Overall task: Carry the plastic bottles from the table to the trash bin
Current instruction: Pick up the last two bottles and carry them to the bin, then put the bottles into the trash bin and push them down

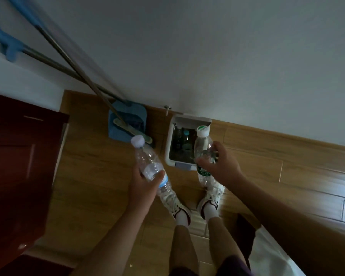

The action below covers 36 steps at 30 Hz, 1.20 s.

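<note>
My left hand (pixel 141 188) grips a clear plastic bottle with a pale cap and a blue label (pixel 147 162), held slanted over the floor. My right hand (pixel 220 163) grips a second clear bottle with a white-green cap and a green label (pixel 202 148), its upper half over the open mouth of the white trash bin (pixel 168 140). The bin stands on the floor against the wall with its lid raised, and several bottles lie inside it. The table is out of view.
A blue dustpan (pixel 127 124) with two long-handled tools leans on the wall left of the bin. A dark red wooden door (pixel 18 166) fills the left side. My feet in white shoes (pixel 209 198) stand just before the bin on wood-look floor tiles.
</note>
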Motion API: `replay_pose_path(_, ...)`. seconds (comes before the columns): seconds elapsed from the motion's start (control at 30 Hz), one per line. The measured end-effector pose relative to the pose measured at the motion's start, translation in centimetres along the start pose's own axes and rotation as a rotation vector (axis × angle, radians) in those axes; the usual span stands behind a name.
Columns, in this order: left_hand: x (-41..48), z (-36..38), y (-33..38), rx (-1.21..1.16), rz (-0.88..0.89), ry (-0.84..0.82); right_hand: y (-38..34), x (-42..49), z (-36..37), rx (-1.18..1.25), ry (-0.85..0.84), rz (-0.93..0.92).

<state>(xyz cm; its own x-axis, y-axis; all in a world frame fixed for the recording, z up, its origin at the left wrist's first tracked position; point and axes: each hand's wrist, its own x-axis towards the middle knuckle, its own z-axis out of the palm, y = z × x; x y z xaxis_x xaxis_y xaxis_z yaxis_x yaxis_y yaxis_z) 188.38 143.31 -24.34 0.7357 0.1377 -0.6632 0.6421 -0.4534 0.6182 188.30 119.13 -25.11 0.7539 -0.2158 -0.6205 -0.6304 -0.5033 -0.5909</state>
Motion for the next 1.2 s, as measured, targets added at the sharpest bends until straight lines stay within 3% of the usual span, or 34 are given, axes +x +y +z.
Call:
replay_pose_path(0.33, 11.6, 7.1, -4.1, -0.05, 0.093, -0.03, 3.6, 9.9, 5.1, 0.098, 0.054, -0.042)
replay_pose_path(0.63, 15.6, 8.8, -5.8, -0.101, 0.225, 0.003, 6.6, 13.0, 7.9, 0.118, 0.11, -0.046)
replay_pose_path(0.83, 15.6, 9.8, -6.4, -0.048, 0.311, 0.041, 9.1, 13.7, 7.9, 0.037, 0.101, -0.02)
replay_pose_path(1.07, 16.6, 13.2, -5.9, 0.113, 0.32, -0.046, 9.4, 15.4, 7.4, -0.041, 0.044, -0.067)
replay_pose_path(1.2, 18.5, 15.8, -6.9, 0.194, 0.341, -0.014, 9.7, 16.2, 7.4, -0.055, 0.101, -0.099)
